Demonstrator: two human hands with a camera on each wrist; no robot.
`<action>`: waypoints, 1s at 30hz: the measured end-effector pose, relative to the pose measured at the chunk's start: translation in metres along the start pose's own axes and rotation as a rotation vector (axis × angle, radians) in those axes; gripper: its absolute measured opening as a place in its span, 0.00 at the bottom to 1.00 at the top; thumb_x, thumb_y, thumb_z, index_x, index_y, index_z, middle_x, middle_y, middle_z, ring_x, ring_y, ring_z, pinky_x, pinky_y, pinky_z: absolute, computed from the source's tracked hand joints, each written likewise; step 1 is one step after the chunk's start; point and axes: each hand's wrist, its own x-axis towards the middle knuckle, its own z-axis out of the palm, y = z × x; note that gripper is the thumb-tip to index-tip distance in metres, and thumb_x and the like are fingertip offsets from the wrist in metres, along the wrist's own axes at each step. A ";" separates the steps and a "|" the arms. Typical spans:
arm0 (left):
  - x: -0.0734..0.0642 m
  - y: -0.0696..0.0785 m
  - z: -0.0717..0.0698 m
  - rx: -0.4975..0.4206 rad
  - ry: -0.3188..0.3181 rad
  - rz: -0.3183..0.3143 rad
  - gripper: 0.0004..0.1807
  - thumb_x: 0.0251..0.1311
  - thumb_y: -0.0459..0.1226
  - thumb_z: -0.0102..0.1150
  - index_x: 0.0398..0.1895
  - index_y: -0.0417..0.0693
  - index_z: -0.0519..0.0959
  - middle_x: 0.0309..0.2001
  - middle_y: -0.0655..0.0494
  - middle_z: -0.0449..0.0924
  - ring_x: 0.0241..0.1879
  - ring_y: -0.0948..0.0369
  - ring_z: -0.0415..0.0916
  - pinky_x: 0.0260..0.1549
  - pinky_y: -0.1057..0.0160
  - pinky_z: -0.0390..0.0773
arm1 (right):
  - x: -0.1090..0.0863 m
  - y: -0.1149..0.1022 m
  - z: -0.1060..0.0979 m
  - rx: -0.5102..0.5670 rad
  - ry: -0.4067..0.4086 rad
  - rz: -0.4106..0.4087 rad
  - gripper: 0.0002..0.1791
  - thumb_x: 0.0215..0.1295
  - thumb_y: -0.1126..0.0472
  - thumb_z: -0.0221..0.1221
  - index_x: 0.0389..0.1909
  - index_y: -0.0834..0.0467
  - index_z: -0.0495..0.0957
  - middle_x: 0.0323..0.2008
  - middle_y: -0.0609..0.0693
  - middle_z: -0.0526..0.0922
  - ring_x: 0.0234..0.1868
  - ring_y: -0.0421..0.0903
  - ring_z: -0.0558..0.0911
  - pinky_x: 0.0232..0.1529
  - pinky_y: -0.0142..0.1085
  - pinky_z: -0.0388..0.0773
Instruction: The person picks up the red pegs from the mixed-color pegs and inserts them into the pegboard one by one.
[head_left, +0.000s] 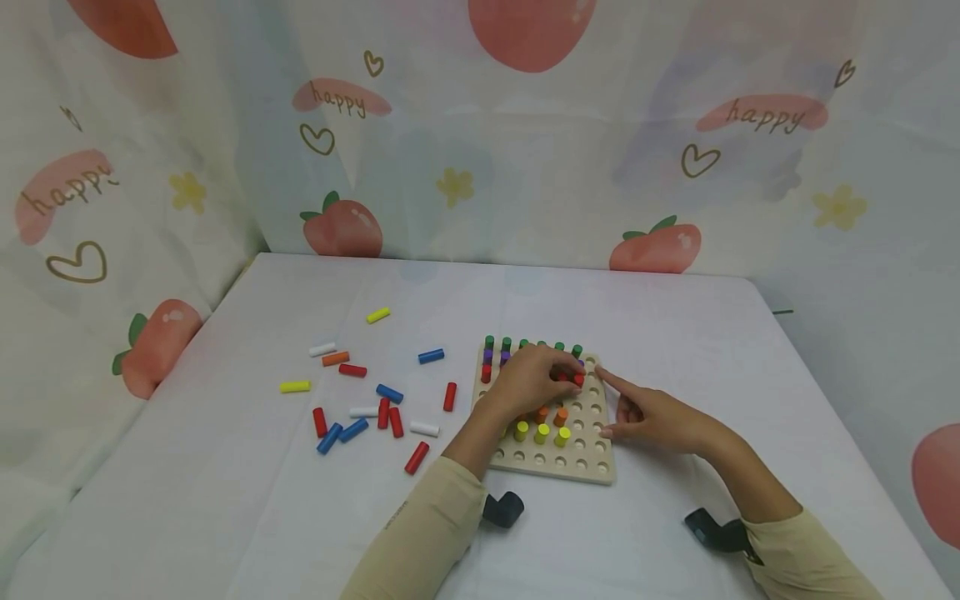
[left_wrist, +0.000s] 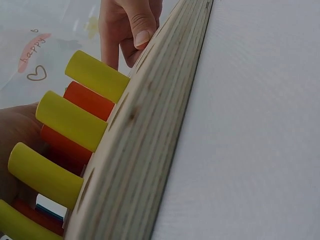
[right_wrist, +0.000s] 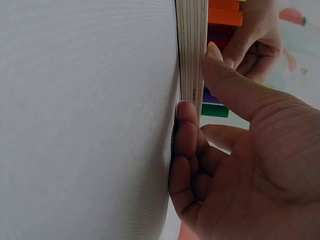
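Note:
A wooden pegboard (head_left: 592,477) lies on the table, with green pegs (head_left: 577,351) along its far row and purple pegs (head_left: 487,357) and red ones in front of them. Orange pegs (head_left: 561,416) and yellow pegs (head_left: 542,433) stand nearer the front. Reaching over the board, my left hand (head_left: 531,379) pinches a red peg (head_left: 578,380) between thumb and fingers at the right end of the red row. My right hand (head_left: 663,418) grips the board's right edge. Its thumb (right_wrist: 227,80) rests on the rim, and the other fingers curl beside the edge.
Loose pegs lie scattered left of the board, among them a red peg (head_left: 417,457), a blue peg (head_left: 431,356), a white peg (head_left: 424,429), an orange peg (head_left: 335,358) and a yellow peg (head_left: 378,315). A patterned curtain (head_left: 525,167) hangs behind the white table (head_left: 187,500).

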 end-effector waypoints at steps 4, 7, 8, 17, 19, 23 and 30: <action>0.000 0.000 0.000 0.005 0.000 0.003 0.14 0.65 0.41 0.72 0.52 0.54 0.88 0.37 0.72 0.84 0.39 0.73 0.75 0.48 0.71 0.75 | 0.000 0.000 0.000 -0.004 0.001 -0.004 0.52 0.66 0.49 0.70 0.82 0.59 0.51 0.31 0.48 0.73 0.31 0.46 0.72 0.30 0.35 0.66; 0.000 -0.001 0.000 0.014 0.000 0.003 0.14 0.65 0.41 0.72 0.53 0.54 0.88 0.38 0.72 0.84 0.39 0.73 0.75 0.48 0.71 0.75 | 0.000 0.000 0.000 -0.006 0.001 0.001 0.52 0.66 0.48 0.70 0.82 0.58 0.51 0.31 0.48 0.73 0.32 0.46 0.72 0.31 0.35 0.66; 0.000 -0.001 0.000 0.014 0.000 0.003 0.14 0.65 0.41 0.72 0.53 0.54 0.88 0.38 0.72 0.84 0.39 0.73 0.75 0.48 0.71 0.75 | 0.000 0.000 0.000 -0.005 0.000 0.004 0.52 0.66 0.48 0.70 0.82 0.58 0.51 0.31 0.48 0.73 0.32 0.46 0.72 0.31 0.35 0.66; 0.000 -0.002 0.001 0.008 0.001 0.006 0.14 0.64 0.41 0.72 0.52 0.55 0.88 0.38 0.73 0.84 0.40 0.74 0.75 0.49 0.70 0.75 | -0.001 0.000 0.001 -0.002 -0.001 0.005 0.52 0.66 0.48 0.70 0.82 0.58 0.52 0.31 0.48 0.73 0.32 0.46 0.72 0.31 0.35 0.66; -0.001 -0.001 0.001 0.006 -0.003 0.001 0.14 0.64 0.41 0.72 0.52 0.55 0.88 0.38 0.74 0.84 0.40 0.74 0.75 0.49 0.70 0.75 | -0.001 0.000 0.001 -0.001 -0.003 0.003 0.52 0.66 0.48 0.70 0.82 0.59 0.51 0.30 0.48 0.73 0.32 0.46 0.72 0.31 0.35 0.66; -0.001 -0.001 0.001 -0.001 -0.005 -0.004 0.14 0.64 0.41 0.72 0.52 0.55 0.88 0.38 0.74 0.84 0.41 0.74 0.76 0.49 0.69 0.75 | -0.001 0.000 0.001 -0.001 -0.001 -0.001 0.52 0.66 0.49 0.70 0.82 0.59 0.51 0.30 0.48 0.73 0.31 0.46 0.72 0.31 0.35 0.66; -0.001 -0.002 0.000 -0.002 -0.022 0.001 0.14 0.65 0.41 0.72 0.53 0.55 0.88 0.40 0.73 0.84 0.41 0.74 0.76 0.50 0.70 0.75 | -0.001 0.000 0.001 0.014 -0.002 0.023 0.53 0.65 0.48 0.71 0.83 0.57 0.51 0.31 0.48 0.73 0.33 0.46 0.72 0.32 0.36 0.67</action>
